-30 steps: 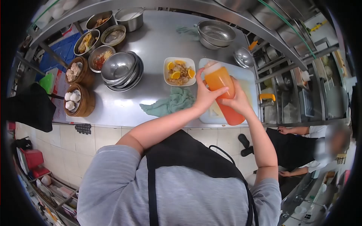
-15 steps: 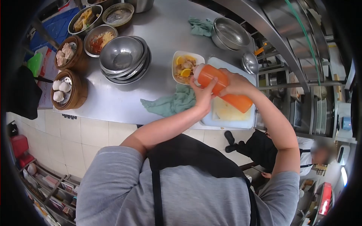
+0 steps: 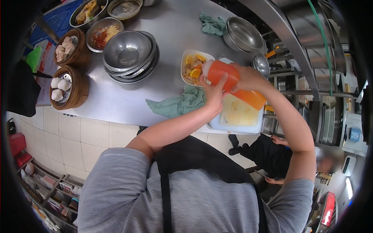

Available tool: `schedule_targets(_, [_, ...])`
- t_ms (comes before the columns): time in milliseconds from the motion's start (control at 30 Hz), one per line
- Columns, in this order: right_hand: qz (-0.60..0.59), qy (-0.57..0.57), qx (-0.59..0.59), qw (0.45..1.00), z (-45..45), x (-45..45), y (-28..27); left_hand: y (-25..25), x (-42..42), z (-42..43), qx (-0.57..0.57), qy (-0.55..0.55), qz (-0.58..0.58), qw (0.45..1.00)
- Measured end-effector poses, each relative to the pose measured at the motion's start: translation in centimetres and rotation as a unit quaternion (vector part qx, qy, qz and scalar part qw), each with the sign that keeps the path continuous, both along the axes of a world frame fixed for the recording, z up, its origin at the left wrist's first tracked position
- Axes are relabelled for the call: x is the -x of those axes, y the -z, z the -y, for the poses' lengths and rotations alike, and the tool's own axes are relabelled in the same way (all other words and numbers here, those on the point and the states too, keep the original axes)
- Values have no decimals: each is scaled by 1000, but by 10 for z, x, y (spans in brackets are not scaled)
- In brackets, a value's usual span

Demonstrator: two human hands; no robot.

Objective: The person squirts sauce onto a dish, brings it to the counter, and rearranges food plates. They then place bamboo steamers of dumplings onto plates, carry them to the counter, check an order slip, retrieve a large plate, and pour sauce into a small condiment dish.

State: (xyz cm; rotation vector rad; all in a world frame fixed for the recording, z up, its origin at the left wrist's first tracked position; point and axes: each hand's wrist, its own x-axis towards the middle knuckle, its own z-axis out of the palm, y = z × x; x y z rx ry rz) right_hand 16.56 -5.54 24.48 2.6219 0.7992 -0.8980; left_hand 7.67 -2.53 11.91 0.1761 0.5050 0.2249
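Both hands hold a large squeeze bottle [image 3: 227, 77] of orange liquid, tilted with its pale cap toward a white square bowl [image 3: 186, 79]. My left hand [image 3: 214, 91] grips it near the cap end, thumb along the side. My right hand [image 3: 248, 79] is wrapped round its upper side farther back. The bowl holds browned pieces of food and orange slices [image 3: 194, 73]. Below the bottle lies a cutting board [image 3: 239, 116] with a yellowish surface. A crumpled green cloth [image 3: 180, 103] rests left of my left hand. Whether liquid is leaving the bottle cannot be made out.
Stacked metal bowls [image 3: 128, 54] stand left of centre. Bamboo steamers [image 3: 75, 91] with dumplings and bowls of ingredients [image 3: 91, 39] are at the left. Another green cloth [image 3: 212, 24] and a metal bowl [image 3: 244, 34] lie behind. A co-worker [image 3: 268, 155] is at the right, beyond the table.
The bottle has swung from a steep position over the board to a flatter tilt, its cap now at the white bowl. My right hand has moved over its upper side. The whole view has shifted.
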Motion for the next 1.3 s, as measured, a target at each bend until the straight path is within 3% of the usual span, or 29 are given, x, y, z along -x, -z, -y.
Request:
schedule_targets(367, [40,1,16,999,6,-20,1,23,-31,18,20,19,51,998])
schedule_targets(933, [54,15,37,998,43,-22,-4,-6,-27,45,19,46,-15,999])
schedule_targets(1300, [24,7,22,999,43,3,-12,-5,-1,50,20,34,4,999])
